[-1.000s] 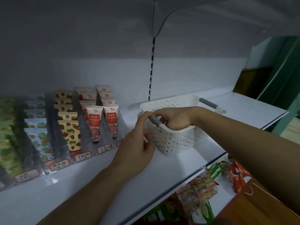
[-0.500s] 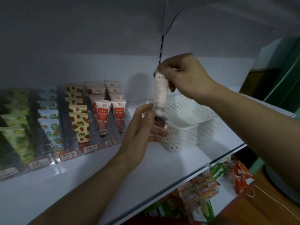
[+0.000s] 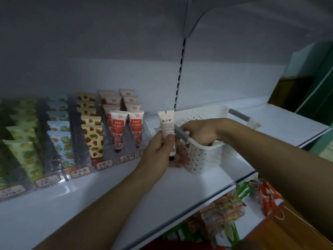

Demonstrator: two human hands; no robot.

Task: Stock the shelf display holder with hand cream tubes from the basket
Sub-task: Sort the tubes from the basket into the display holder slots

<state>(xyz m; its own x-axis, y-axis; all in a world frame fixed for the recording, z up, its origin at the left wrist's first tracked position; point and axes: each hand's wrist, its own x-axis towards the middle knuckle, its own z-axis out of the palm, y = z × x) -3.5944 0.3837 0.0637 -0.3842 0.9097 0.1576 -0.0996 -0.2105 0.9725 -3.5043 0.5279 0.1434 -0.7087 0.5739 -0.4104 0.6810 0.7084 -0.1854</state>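
snack packets [image 3: 222, 212] on lower shelf [image 3: 252, 212]

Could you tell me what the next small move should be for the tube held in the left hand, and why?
Probably carry the white hand cream tube leftward and drop it into the display holder. The left hand already grips it upright, flat end up like the stocked red-label tubes, while the right hand reaches into the white basket.

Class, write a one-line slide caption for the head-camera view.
Left hand holds a hand cream tube upright while right hand reaches into the white basket.
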